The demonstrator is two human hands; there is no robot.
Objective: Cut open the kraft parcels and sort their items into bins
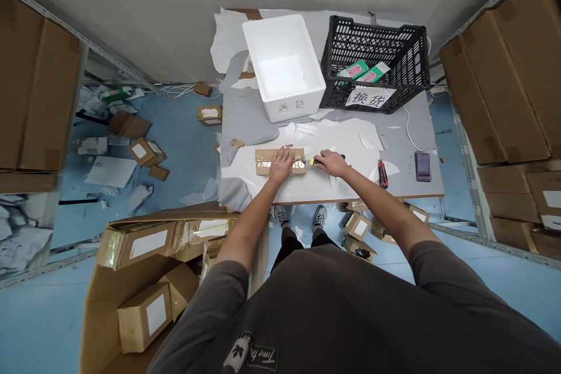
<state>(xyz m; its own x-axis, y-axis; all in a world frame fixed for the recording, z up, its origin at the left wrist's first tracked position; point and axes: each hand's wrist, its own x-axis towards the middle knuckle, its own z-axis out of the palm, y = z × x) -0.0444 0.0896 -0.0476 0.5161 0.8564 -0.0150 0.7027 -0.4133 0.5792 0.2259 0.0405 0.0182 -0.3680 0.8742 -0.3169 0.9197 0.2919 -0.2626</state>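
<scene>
A small taped cardboard box lies lengthwise on the paper-covered table. My left hand rests flat on top of it, fingers stretched out across the box. In my right hand is a yellow and black utility knife, held level and pointing left. Its front end is at the right end of the box; whether the blade is in the tape is too small to tell. Right of my right hand lies a red and black utility knife.
At the table's back stand a white foam box and a black plastic crate holding green and pink packets. A purple rectangular item lies at the right. A large carton of boxes is at lower left. Shelves flank both sides.
</scene>
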